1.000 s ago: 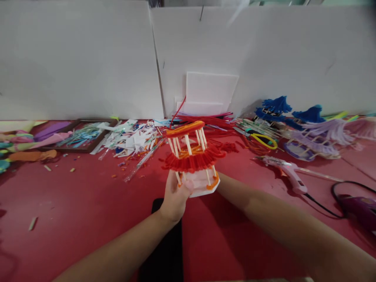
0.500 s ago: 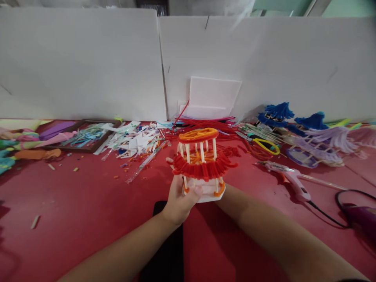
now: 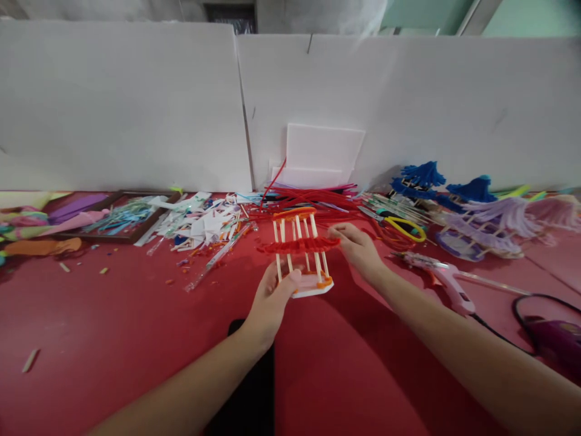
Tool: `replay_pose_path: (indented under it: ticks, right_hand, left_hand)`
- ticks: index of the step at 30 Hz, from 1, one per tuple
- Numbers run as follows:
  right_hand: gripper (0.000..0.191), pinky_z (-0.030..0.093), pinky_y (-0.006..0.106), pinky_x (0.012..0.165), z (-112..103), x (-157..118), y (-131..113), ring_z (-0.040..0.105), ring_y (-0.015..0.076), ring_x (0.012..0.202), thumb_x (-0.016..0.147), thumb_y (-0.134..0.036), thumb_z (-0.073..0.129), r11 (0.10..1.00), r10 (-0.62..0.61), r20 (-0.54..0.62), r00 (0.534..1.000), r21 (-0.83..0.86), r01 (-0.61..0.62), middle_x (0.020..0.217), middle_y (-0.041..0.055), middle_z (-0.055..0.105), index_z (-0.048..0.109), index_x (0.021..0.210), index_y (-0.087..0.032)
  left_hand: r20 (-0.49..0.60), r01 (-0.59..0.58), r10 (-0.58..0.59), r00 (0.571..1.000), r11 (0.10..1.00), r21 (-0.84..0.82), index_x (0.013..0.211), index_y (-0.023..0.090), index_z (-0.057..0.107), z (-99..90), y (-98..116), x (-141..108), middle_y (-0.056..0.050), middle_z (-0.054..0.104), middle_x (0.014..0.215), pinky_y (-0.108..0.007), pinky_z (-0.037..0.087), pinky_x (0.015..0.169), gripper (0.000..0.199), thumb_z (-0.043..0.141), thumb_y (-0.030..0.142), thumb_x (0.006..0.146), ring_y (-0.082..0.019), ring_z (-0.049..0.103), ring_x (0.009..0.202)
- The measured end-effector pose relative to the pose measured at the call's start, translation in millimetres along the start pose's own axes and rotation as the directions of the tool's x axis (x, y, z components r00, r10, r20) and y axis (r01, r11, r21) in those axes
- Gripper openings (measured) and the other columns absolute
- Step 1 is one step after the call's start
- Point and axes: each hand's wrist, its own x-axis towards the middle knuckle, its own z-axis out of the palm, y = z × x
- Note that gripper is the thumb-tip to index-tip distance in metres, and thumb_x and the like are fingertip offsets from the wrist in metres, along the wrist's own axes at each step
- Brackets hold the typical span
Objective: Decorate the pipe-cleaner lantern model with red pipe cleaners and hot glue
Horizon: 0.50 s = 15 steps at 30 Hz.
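A small pavilion model (image 3: 313,281) is held up over the table, tilted so that I see its roof ring edge-on. It has a white base, pale stick posts, an orange pipe-cleaner ring on top and a red pipe-cleaner fringe (image 3: 299,244) around its middle. My left hand (image 3: 272,300) grips the base from the left, thumb on the near edge; its other fingers are partly hidden behind the posts. At the fringe's right end, my right hand (image 3: 358,245) is closed in a pinch on the red strands.
A pink glue gun (image 3: 447,281) with a cord lies to the right, near yellow-handled cutters (image 3: 403,227). Blue and lilac models (image 3: 481,233) stand behind it. Red pipe cleaners (image 3: 313,197), white scraps (image 3: 211,221) and a brown frame (image 3: 145,230) line the back. A black object (image 3: 249,387) lies in front.
My right hand has come out from behind the model to its right side, at the fringe. The model has tipped, its top now edge-on, and sits slightly lower. My left hand keeps its hold.
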Motion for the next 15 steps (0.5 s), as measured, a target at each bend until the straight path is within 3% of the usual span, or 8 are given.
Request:
replay_pose_path:
  ticks: [3,5,8,11,13,15]
  right_hand:
    - [0.018,0.043,0.041,0.09,-26.9,-23.9,-11.6,0.057,0.019,0.091,0.082,-0.037,0.061,0.987,-0.151,-0.079,0.985,-0.066,0.146,0.092,0.0038,0.063,0.066,0.088,-0.021]
    - [0.017,0.043,0.04,0.09,-38.7,-44.2,-21.9,0.056,0.0189,0.094,0.082,-0.033,0.062,0.959,-0.269,-0.094,0.958,-0.116,0.258,0.097,0.0038,0.062,0.065,0.095,-0.024]
    - [0.034,0.044,0.04,0.088,-49.2,-69.0,-33.8,0.055,0.0214,0.101,0.077,-0.027,0.07,0.753,-0.592,0.022,0.806,-0.342,0.562,0.106,0.0063,0.059,0.06,0.109,-0.025]
    - [0.034,0.044,0.04,0.085,-53.9,-81.0,-38.7,0.055,0.0221,0.098,0.071,-0.024,0.076,0.52,-0.76,0.115,0.639,-0.482,0.705,0.105,0.0063,0.058,0.062,0.102,-0.025]
    - [0.022,0.045,0.039,0.083,-54.6,-83.6,-39.3,0.056,0.0202,0.093,0.074,-0.016,0.072,0.449,-0.803,0.145,0.579,-0.492,0.746,0.101,0.0046,0.058,0.063,0.091,-0.025]
    - [0.016,0.045,0.039,0.082,-53.9,-84.5,-38.7,0.055,0.0193,0.091,0.076,-0.011,0.067,0.448,-0.804,0.161,0.573,-0.47,0.761,0.096,0.0036,0.059,0.062,0.084,-0.024]
  left_hand:
    - [-0.059,0.052,-0.053,0.997,0.999,-0.013,0.091,0.019,0.06,2.2,3.2,1.8,-0.004,0.068,0.089,-0.037,0.047,0.09,0.039,0.076,0.045,0.066,-0.022,0.066,0.09]
    - [-0.071,0.03,-0.029,0.997,0.999,0.017,0.093,0.019,0.06,2.9,3.1,0.1,-0.005,0.068,0.094,-0.037,0.047,0.091,0.041,0.077,0.043,0.065,-0.022,0.065,0.093]
    - [0.06,-0.08,0.076,0.995,0.994,0.072,0.103,0.019,0.058,4.1,0.0,-5.9,-0.007,0.067,0.105,-0.037,0.048,0.091,0.046,0.077,0.039,0.067,-0.023,0.063,0.101]
    - [0.252,-0.115,0.089,0.964,0.989,0.088,0.11,0.021,0.053,6.1,-2.7,-11.6,-0.008,0.066,0.11,-0.038,0.05,0.09,0.049,0.077,0.03,0.068,-0.024,0.064,0.102]
    - [0.324,-0.124,0.08,0.943,0.985,0.118,0.111,0.022,0.053,7.6,-1.6,-12.3,-0.008,0.066,0.112,-0.039,0.049,0.092,0.047,0.076,0.025,0.07,-0.023,0.063,0.104]
    - [0.387,-0.13,0.062,0.92,0.98,0.153,0.112,0.021,0.054,9.2,1.9,-10.2,-0.009,0.065,0.117,-0.041,0.046,0.097,0.045,0.074,0.023,0.072,-0.024,0.061,0.108]
